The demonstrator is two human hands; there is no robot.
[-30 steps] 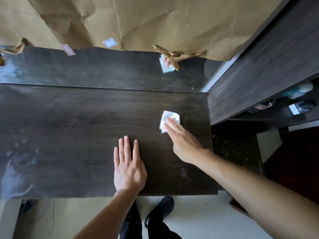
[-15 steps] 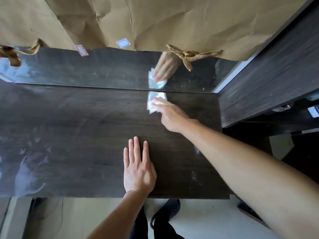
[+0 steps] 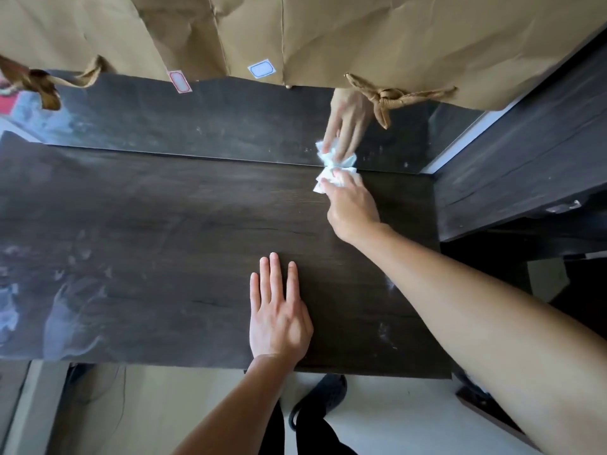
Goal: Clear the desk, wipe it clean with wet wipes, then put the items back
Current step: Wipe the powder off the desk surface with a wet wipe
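The dark wooden desk (image 3: 164, 244) fills the middle of the view and carries no items. My right hand (image 3: 353, 208) presses a crumpled white wet wipe (image 3: 323, 180) onto the desk at its far edge, right against the mirror (image 3: 197, 126). The mirror shows the hand and wipe reflected. My left hand (image 3: 277, 313) lies flat on the desk near the front edge, fingers together and extended, holding nothing.
Brown paper (image 3: 361, 37) covers the upper part of the mirror, with two small labels stuck on it. A dark shelf unit (image 3: 525, 159) stands at the desk's right end. Below the front edge are the pale floor and my dark shoe (image 3: 320, 400).
My right hand has slid the wipe away from me, from mid-desk to the far edge against the mirror. My left hand has stayed flat in place.
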